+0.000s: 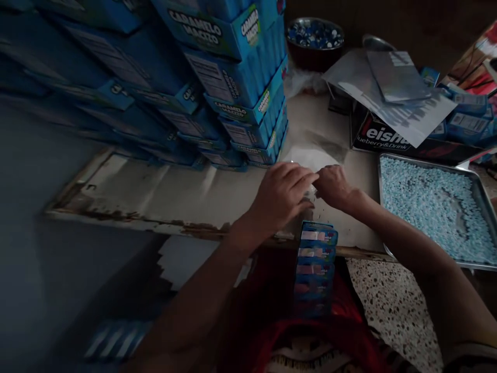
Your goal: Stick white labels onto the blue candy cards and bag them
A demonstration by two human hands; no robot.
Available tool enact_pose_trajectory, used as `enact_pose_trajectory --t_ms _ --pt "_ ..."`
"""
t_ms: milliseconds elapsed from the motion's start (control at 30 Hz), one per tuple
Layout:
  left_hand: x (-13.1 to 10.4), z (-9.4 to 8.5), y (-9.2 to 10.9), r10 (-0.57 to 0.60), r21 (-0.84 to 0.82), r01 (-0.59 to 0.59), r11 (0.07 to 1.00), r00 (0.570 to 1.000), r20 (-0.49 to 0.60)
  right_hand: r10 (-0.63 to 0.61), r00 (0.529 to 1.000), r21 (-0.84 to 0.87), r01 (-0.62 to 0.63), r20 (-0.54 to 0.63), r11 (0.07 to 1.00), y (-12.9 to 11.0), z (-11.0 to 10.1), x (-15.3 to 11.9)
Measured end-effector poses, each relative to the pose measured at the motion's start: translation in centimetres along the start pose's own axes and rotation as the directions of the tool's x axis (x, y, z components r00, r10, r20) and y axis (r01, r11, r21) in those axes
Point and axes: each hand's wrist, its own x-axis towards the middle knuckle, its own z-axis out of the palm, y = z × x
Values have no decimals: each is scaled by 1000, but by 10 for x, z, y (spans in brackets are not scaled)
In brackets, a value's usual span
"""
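Note:
Over the table's front part, both of my hands come close together. My left hand is curled with the fingers pointing right, pinching shiny clear plastic that shows between the hands. Closed in a fist, my right hand meets that plastic from the other side; its fingertips are hidden. Pale, see-through sheeting lies on the table just behind the hands. Below them, a row of small blue boxes stands at the table edge and runs toward my body.
Tall stacks of blue candy cartons line the left and back. A metal bowl of small round pieces sits behind. On the right are a black carton topped with papers and a metal tray of pale-blue pieces. The worn table edge runs in front.

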Motion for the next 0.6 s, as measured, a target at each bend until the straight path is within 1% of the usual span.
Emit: enact_pose_trajectory --t_ms 33,100,167,233,333,367,433,500,600 --pt "12 9 -5 17 60 -18 998 1000 24 6 1000 -11 -5 8 1000 0 4 0" --pt "22 26 -16 24 133 -35 991 996 85 36 999 -38 -35 24 999 3 12 -2" --pt "18 39 -25 32 130 -47 990 993 117 47 998 -35 -45 46 998 9 20 -7" --pt "9 46 -29 18 49 -24 999 995 103 56 995 -2 -56 77 998 16 26 -14" --pt "-3 51 -32 -94 -93 99 991 994 61 99 988 103 -111 116 988 24 34 -28" --pt "-6 53 -33 -137 -127 143 982 989 54 107 988 142 -123 114 982 26 36 -33" --pt "-12 56 -32 -208 -189 211 959 977 36 88 992 190 -104 87 976 26 41 -45" --pt "-17 58 -31 -277 -247 271 930 961 9 95 994 165 -104 59 981 21 46 -57" --pt "-22 61 -28 -342 -279 323 904 939 -21 209 977 63 -211 40 975 9 52 -73"
